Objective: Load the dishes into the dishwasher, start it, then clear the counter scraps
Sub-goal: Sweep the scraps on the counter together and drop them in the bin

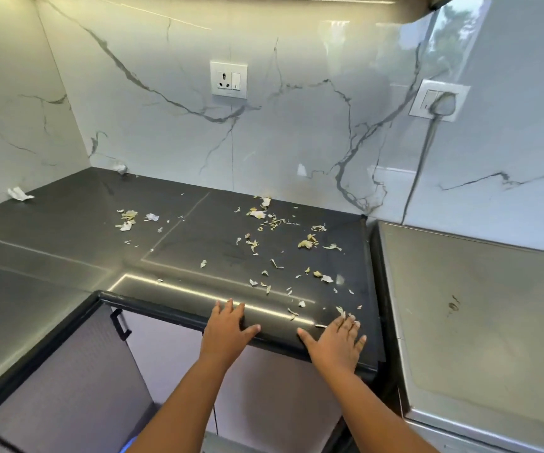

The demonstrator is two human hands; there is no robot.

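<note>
Facing the counter [68, 256], I have the scraps [277, 243] lying ahead of both hands, scattered from the front edge back to the wall, thickest on the right half, with a smaller cluster off to the left. My right hand [334, 343] is nearer: its fingers are spread flat on the counter's front edge, tips touching the closest bits. My left hand [226, 328] lies spread over the same edge, holding nothing. The scraps look like dry, pale peels and flakes, thin and light, likely to slide when swept toward me.
</note>
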